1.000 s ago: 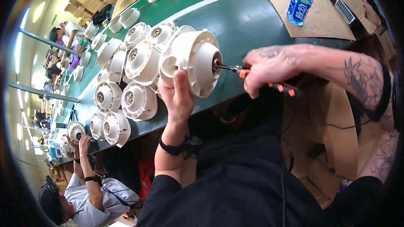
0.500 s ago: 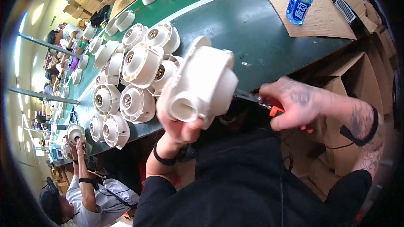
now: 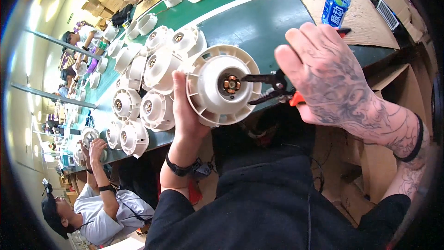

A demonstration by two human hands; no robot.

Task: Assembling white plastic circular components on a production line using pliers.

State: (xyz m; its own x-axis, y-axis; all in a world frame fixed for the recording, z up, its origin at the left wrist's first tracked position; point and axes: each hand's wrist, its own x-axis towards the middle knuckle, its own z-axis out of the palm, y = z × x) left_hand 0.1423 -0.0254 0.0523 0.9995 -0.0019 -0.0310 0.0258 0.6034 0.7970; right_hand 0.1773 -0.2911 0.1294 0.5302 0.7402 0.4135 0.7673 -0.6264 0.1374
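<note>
My left hand [image 3: 186, 118] grips a white round plastic fan housing [image 3: 207, 93] by its left rim, with the slotted face turned up. Copper-coloured parts [image 3: 231, 84] show in the dark hole at its middle. My right hand [image 3: 330, 78] is wrapped round a pair of black pliers [image 3: 279, 84] with orange-red handles. The jaws are spread and reach over the housing's right rim. Their upper tip lies close to the copper parts; whether it touches them I cannot tell.
Several similar white housings [image 3: 158, 71] crowd the green table [image 3: 259, 23] on the left. A blue-capped bottle [image 3: 336, 2] stands on a cardboard sheet [image 3: 370, 34] at the far right. Cardboard boxes [image 3: 393, 97] are beside the table. A co-worker [image 3: 108, 208] handles another housing at lower left.
The housing has turned from its side to show its slotted face and copper centre. My right hand has risen, bringing the spread plier jaws over the housing.
</note>
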